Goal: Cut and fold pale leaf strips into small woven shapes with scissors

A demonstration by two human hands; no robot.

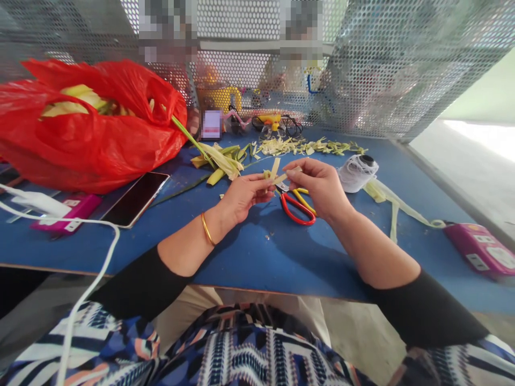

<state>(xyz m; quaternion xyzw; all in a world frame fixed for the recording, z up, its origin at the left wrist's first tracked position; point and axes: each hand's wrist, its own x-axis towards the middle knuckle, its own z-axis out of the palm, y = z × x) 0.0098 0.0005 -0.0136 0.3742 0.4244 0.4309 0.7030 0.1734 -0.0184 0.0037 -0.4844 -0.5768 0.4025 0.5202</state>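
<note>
Pale yellow-green leaf strips (275, 168) are pinched in my left hand (248, 194), and one of them sticks upward. My right hand (317, 182) grips the end of a strip that runs across to the left fingers. Just beneath the hands lie scissors (298, 210) with one red and one yellow handle, their blades partly hidden. Behind the left hand rests a bunch of leaves and stalks (223, 161). A row of small folded or cut leaf pieces (308, 146) stretches along the back of the table.
A red plastic bag (132, 139) holding leaves fills the left. Near it lie a dark phone (137, 199) and a purple power strip (66, 214). On the right stand a white thread spool (358, 172) and another purple power strip (483, 249). A perforated metal screen (370, 69) rises behind the table.
</note>
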